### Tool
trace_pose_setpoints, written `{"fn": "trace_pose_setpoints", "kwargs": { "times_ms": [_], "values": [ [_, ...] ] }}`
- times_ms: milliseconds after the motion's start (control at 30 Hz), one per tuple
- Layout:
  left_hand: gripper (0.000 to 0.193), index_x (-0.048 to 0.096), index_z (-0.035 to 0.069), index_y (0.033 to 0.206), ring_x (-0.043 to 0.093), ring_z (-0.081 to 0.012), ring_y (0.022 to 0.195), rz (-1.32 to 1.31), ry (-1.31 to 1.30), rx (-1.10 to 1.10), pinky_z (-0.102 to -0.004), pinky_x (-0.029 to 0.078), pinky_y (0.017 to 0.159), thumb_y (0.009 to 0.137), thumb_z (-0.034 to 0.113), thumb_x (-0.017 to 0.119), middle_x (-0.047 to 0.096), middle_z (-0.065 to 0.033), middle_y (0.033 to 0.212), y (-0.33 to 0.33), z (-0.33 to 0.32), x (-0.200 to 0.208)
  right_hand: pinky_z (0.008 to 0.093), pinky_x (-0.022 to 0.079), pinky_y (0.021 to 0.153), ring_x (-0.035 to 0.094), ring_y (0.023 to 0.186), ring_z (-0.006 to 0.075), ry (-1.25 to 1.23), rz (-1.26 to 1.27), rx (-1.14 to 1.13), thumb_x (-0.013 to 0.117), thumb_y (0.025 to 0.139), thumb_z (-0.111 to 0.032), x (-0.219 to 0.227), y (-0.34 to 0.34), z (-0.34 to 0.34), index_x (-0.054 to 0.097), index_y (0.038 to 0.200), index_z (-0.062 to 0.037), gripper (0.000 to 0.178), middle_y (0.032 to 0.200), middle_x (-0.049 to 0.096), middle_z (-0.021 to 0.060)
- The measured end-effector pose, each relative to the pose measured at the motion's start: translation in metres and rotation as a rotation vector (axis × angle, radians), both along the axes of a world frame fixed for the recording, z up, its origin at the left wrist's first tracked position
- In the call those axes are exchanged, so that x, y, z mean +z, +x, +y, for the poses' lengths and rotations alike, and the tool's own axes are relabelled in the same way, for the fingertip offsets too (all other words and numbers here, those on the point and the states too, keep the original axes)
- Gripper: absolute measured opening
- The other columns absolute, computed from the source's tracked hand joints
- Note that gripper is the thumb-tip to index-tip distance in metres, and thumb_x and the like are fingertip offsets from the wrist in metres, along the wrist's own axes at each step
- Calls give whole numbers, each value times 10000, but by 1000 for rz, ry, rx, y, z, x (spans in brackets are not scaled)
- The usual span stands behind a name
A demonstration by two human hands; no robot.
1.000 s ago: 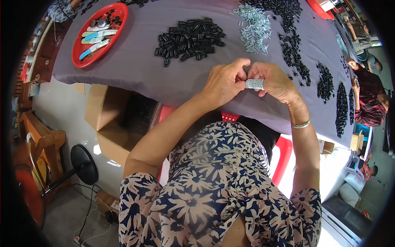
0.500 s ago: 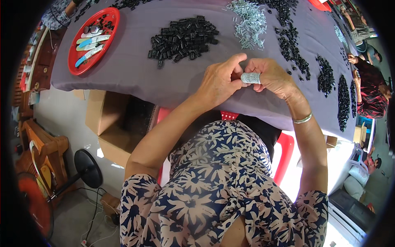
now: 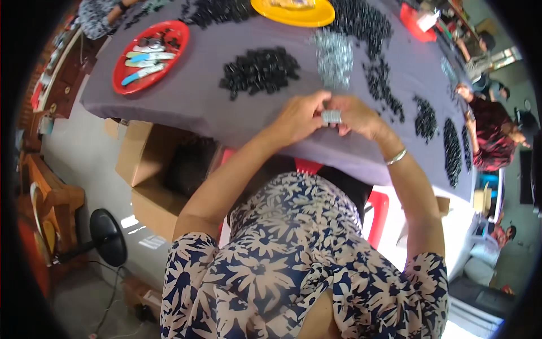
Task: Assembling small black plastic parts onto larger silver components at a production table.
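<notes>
Over the near edge of the grey cloth-covered table (image 3: 197, 116), my two hands meet fingertip to fingertip. My left hand (image 3: 298, 117) has its thumb and fingers closed in a pinch. My right hand (image 3: 361, 117) is curled against it, with a silvery-grey wrap (image 3: 331, 116) around one finger. Whatever sits between the fingertips is hidden and too small to make out. Just beyond my hands lies a heap of small black cylindrical parts (image 3: 259, 70). To the right of that heap is a pile of small clear, shiny pieces (image 3: 334, 61).
A red tray (image 3: 120, 79) at the left holds blue-and-white handled tools. A yellow plate (image 3: 293, 15) stands at the back. More black parts (image 3: 426, 121) run down the right side. Cardboard boxes (image 3: 152, 206) are below the table; a person (image 3: 497, 133) works at far right.
My view has shifted, bringing the yellow plate at the back into sight. Both hands stay together, fingertips still meeting; the wrapped finger has turned slightly.
</notes>
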State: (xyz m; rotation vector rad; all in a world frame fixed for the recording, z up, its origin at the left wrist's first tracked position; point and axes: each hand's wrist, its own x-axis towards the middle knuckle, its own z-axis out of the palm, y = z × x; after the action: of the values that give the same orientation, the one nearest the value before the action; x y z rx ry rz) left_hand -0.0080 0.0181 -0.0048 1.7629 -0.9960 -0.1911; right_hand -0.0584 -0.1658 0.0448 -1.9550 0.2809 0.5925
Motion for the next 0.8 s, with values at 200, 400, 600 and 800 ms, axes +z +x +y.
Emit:
{"fn": "trace_pose_setpoints", "kwargs": {
  "times_ms": [200,400,600,800],
  "values": [
    [102,620,62,808,601,-319,773,-368,35,379,-437,480,668,711,50,646,572,-112,776,14,36,29,288,527,615,606,679,174,-217,-659,-42,791,786,-246,7,4,46,563,1109,-35,448,859,624,62],
    [352,617,79,1051,568,-330,985,-458,243,687,-439,470,821,741,196,734,597,-109,981,43,92,35,452,424,994,494,1148,375,-570,-978,53,909,563,-397,-6,61,73,275,1439,-2,1152,1297,473,214],
    [1105,342,-2,1386,379,-378,1298,-616,320,560,-489,323,1061,571,585,803,408,-220,1361,57,108,12,483,357,1044,413,1228,398,-728,-851,153,842,566,-581,-21,106,81,291,1438,-15,1177,1354,431,203],
    [1135,330,-14,1396,364,-381,1324,-541,387,498,-472,293,1104,582,632,787,392,-238,1395,96,107,8,505,378,985,423,1201,379,-682,-1047,193,775,665,-544,-39,137,112,414,1372,-39,941,1371,441,174]
  ]
}}
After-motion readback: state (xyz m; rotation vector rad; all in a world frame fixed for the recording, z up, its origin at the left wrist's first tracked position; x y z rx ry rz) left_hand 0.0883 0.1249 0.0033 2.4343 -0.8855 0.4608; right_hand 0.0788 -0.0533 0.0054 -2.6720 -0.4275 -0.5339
